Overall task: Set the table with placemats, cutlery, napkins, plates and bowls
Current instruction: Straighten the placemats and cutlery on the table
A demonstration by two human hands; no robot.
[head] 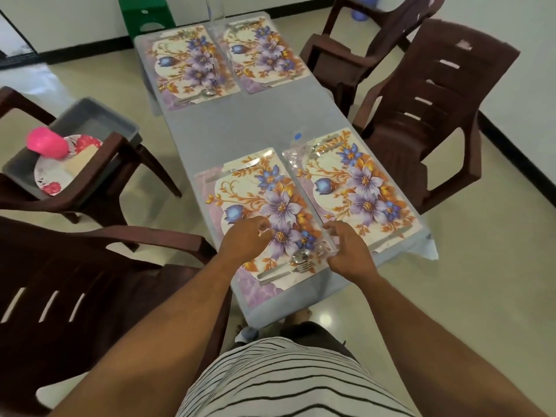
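Four floral placemats lie on the grey table (240,124). My hands hover over the near left placemat (240,194). My left hand (245,239) has its fingers curled around a small glint; what it holds is unclear. My right hand (349,251) curls round a clear, glass-like object (322,247) at the mat's right edge. A spoon (301,255) and fork (304,267) lie at this mat's near end, between my hands, and a knife (240,169) at its far end. The near right placemat (361,188), far left placemat (186,64) and far right placemat (264,52) also carry cutlery.
A grey bin (90,115) on the left chair holds a pink cup (46,142) and floral plates (51,179). Brown plastic chairs stand at the right (436,94) and near left (75,281). Another clear object (296,155) stands at the near right mat's far corner.
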